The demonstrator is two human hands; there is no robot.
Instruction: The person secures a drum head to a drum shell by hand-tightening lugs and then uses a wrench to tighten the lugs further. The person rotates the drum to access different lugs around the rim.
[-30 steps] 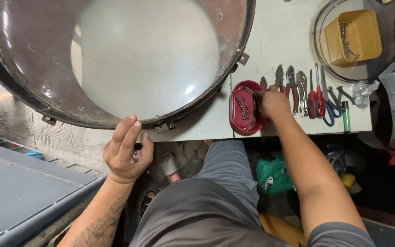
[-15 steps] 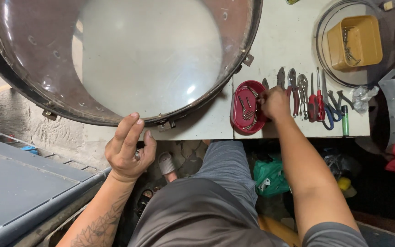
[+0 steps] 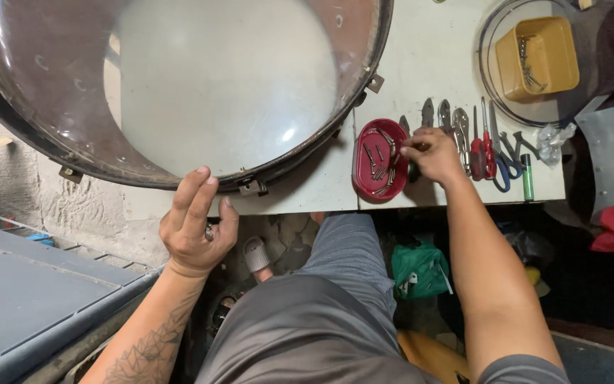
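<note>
The left hand (image 3: 195,226) rests its spread fingers against the dark, curved rim of a big round drum shell (image 3: 179,85), whose glossy brown wall rings a smooth white head, close to a small metal lug (image 3: 252,187) at the white table's (image 3: 428,57) near edge. The right hand (image 3: 431,153) holds its fingertips pressed together at the edge of an oval red plastic tray (image 3: 380,158) of thin metal screws, beside a row of steel pliers and red-handled screwdrivers (image 3: 481,146).

A single head-worn camera looked steeply down from above the seated person's lap, facing the near edge of the white table (image 3: 428,57), close enough that a drum shell (image 3: 179,92) overfilled the frame's left.
</note>
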